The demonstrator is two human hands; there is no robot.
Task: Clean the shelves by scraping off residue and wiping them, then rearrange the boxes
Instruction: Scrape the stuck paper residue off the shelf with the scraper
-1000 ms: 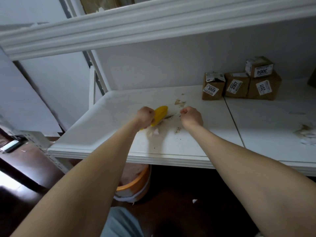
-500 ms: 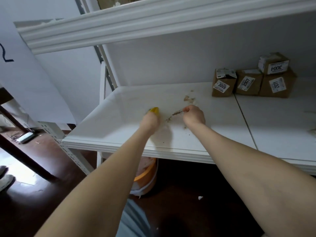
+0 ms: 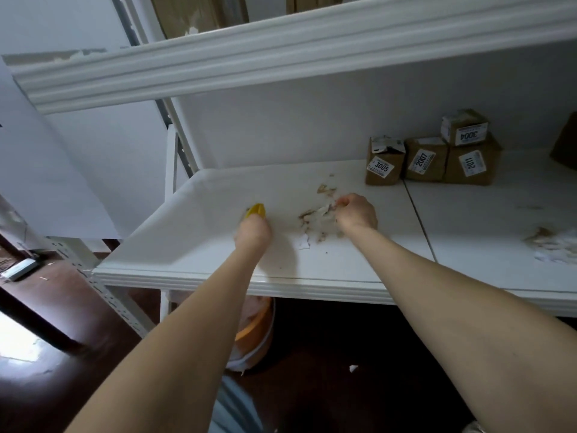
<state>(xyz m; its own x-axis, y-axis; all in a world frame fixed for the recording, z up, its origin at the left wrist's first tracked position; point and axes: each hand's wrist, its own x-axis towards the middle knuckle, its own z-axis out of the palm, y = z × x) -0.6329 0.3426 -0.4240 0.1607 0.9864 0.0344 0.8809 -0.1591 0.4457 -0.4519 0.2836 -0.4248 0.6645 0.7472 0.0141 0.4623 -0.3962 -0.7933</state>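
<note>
My left hand rests on the white shelf, closed round a yellow scraper whose tip pokes out past the fingers. To its right, my right hand pinches a strip of peeling paper residue stuck to the shelf. Brown and white scraps lie around that patch, with a loose white bit nearer the front edge. Several small brown boxes with numbered labels stand at the back right, one stacked on top.
A second residue patch lies on the right shelf panel. The upper shelf's white edge hangs overhead. An orange-rimmed bucket stands on the dark floor under the shelf. A larger brown box sits at the far right.
My left hand with the scraper has drawn away to the left of the residue. My right hand has stayed on the strip, lifting it slightly. The camera has shifted.
</note>
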